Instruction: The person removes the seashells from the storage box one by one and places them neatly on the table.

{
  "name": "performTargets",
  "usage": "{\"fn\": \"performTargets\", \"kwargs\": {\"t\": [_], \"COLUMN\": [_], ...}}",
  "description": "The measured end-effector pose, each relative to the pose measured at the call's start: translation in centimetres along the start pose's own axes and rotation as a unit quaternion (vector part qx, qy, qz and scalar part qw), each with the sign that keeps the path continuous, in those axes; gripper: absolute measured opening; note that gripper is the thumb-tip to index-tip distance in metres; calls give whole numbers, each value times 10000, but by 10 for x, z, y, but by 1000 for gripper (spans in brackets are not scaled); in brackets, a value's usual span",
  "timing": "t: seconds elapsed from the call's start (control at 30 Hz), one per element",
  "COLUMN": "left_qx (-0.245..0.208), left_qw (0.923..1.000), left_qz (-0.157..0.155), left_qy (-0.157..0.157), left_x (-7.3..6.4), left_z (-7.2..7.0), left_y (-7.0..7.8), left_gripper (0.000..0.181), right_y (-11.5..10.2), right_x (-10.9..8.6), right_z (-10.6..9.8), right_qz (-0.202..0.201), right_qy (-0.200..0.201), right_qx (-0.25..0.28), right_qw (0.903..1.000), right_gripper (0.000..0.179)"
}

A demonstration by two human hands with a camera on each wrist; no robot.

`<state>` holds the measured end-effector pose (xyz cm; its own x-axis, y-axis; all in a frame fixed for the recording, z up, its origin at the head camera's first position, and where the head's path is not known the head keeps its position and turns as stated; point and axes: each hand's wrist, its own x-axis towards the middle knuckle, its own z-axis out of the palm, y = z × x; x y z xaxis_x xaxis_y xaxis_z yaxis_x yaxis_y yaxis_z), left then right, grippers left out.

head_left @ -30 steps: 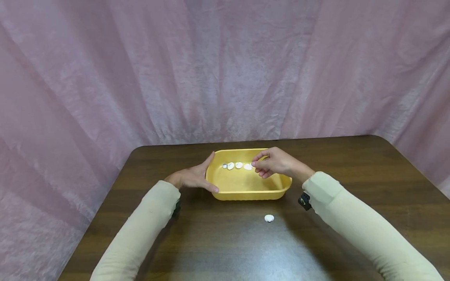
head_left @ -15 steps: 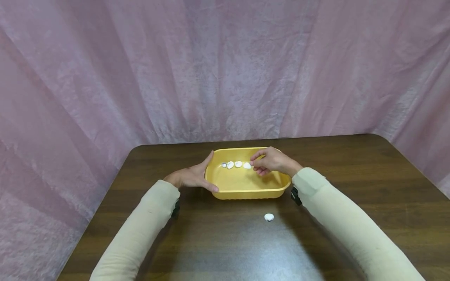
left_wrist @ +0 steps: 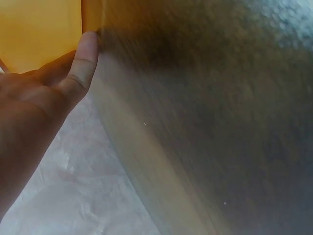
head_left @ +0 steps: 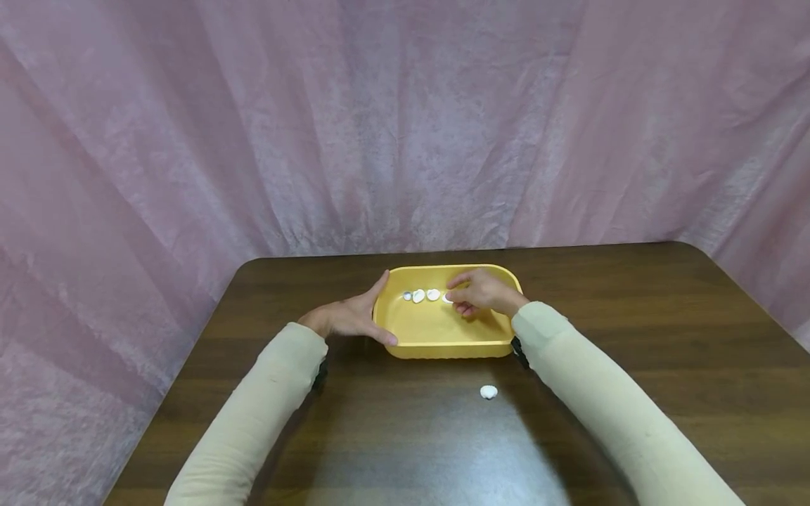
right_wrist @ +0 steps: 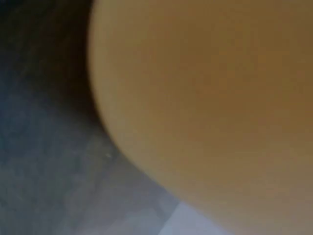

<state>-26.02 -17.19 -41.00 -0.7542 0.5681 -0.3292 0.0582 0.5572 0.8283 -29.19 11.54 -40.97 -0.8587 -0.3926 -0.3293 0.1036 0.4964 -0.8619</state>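
A yellow plastic tray (head_left: 443,349) stands on the table. Inside it, a small grey-looking shell (head_left: 407,296) and white seashells (head_left: 418,296) lie in a row along the back. My left hand (head_left: 354,314) spans the tray's left end with thumb and fingers spread straight; in the left wrist view the thumb (left_wrist: 84,61) rests against the tray's side. My right hand (head_left: 481,290) is inside the tray, thumb and forefinger pinched together at the right end of the row. The white seashell in that pinch is largely hidden by the fingers, which also overlap the neighbouring shell.
Another white shell (head_left: 489,391) lies on the dark wooden table (head_left: 405,436) in front of the tray. A pink curtain (head_left: 405,126) hangs behind the table. Blurred yellow tray wall (right_wrist: 205,98) fills most of the right wrist view.
My right hand has moved slightly left and lower into the tray, its fingertips now overlapping the last visible shell of the row. The left hand has kept its place on the tray.
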Motion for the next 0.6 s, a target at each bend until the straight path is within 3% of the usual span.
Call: {"fn": "performTargets", "kwargs": {"t": [0.2,0.43,0.6], "left_qx": [13,-77,-20], "left_qw": [10000,10000,10000], "left_qz": [-35,18,-61], "left_qy": [64,28,50], "left_x": [1,1,0], "left_z": [0,0,0], "left_y": [0,0,-1], "left_gripper": [141,141,141], "right_y": [7,9,9], "right_x": [5,4,5], "right_z": [5,8,10], "right_qz": [17,54,79], "right_qy": [18,114,83], "right_qx": [-138,-336,-553], "right_qw": [9999,9994,9984], "right_gripper": [44,18,26]}}
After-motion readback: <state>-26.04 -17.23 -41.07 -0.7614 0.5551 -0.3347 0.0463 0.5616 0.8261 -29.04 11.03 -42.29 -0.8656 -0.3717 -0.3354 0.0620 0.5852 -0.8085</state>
